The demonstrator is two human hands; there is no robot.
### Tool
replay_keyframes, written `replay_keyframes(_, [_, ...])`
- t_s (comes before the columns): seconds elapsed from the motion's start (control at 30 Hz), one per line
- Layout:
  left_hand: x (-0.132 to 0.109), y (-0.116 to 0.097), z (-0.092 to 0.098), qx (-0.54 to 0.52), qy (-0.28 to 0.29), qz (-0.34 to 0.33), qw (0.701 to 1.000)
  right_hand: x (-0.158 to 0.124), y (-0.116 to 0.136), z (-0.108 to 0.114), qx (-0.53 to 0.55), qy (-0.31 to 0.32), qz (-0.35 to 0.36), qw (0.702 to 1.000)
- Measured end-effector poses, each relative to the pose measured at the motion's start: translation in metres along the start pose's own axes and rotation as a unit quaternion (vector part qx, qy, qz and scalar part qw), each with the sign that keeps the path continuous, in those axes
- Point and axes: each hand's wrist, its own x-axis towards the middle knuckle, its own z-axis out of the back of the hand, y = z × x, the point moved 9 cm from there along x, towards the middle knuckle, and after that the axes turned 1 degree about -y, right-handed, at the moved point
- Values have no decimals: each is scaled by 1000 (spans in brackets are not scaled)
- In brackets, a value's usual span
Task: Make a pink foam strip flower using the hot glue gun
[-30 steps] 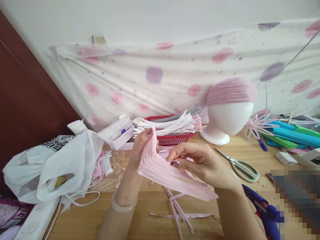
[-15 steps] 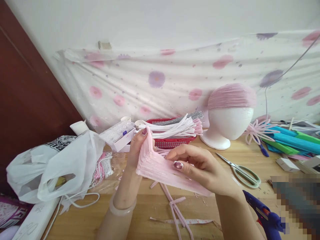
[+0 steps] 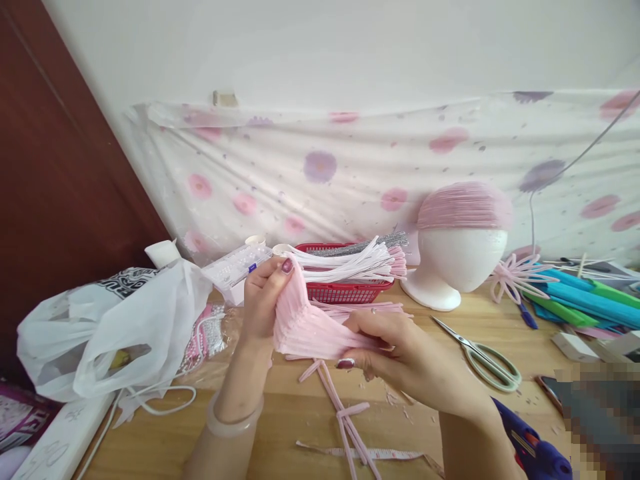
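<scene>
Hands, two, bare. Left hand (image 3: pixel 263 293): pinching the upper end of a pink panel (image 3: pixel 307 330) of soft strips laid side by side, thumb uppermost. Right hand (image 3: pixel 400 347): thumb and fingers narrowed about the panel's other end, which is gathered and partly hidden by the grip. Pink panel: held up over the counter (image 3: pixel 150 440), spanning the two hands, bent across nearer the left.

Below: pink strips (image 3: pixel 353 409), crossing one another; tape measure (image 3: pixel 395 454), overlain by them; small clippings (image 3: pixel 393 398). To the right: scissors (image 3: pixel 465 343), apart from the right hand; glue gun (image 3: pixel 543 457), just beside the right forearm. Behind: red basket (image 3: pixel 345 293) of white stems (image 3: pixel 345 263); foam head (image 3: pixel 463 257) in a pink cap (image 3: pixel 465 207).

Hazards, by judgement: strips may part or splay at the bend if the hands pull unevenly; the gathered end may crease under a hard squeeze; clippings could cling to the soft pile should the panel be lowered among them; an outward swing of the forearm could knock the glue gun, or burn the skin if it is hot, which cannot be told.
</scene>
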Motion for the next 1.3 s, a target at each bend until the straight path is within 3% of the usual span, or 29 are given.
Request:
replay_keyframes(0.1, [0, -14, 0, 69, -22, -81, 994, -3, -8, -1, -12, 11, -38, 999])
replay_keyframes(0.23, [2, -18, -1, 161, -31, -117, 979, -8, -22, -12, -11, 77, -105, 991])
replay_keyframes(0.4, [5, -12, -2, 219, -3, -96, 971, -10, -15, -8, -69, 62, -51, 994])
replay_keyframes(0.5, [0, -18, -9, 302, 50, -124, 944, -16, -16, -5, -77, 68, -60, 993])
replay_keyframes(0.67, [-28, -48, -32, 352, 170, -266, 881, -28, -17, -5, -77, 143, -77, 984])
replay_keyframes(0.83, [-58, -39, -62, 348, 387, -234, 822, -31, -3, -5, -10, 192, -19, 981])
replay_keyframes(0.93, [-77, -35, -71, 392, 451, -234, 767, -31, -2, -4, 0, 192, -15, 981])
replay_keyframes(1.13, [-91, -34, -78, 542, 396, -252, 697, -30, 0, -4, 6, 195, 8, 981])
replay_keyframes(1.3, [-92, -37, -82, 594, 341, -278, 674, -32, -1, -2, 0, 193, 17, 981])
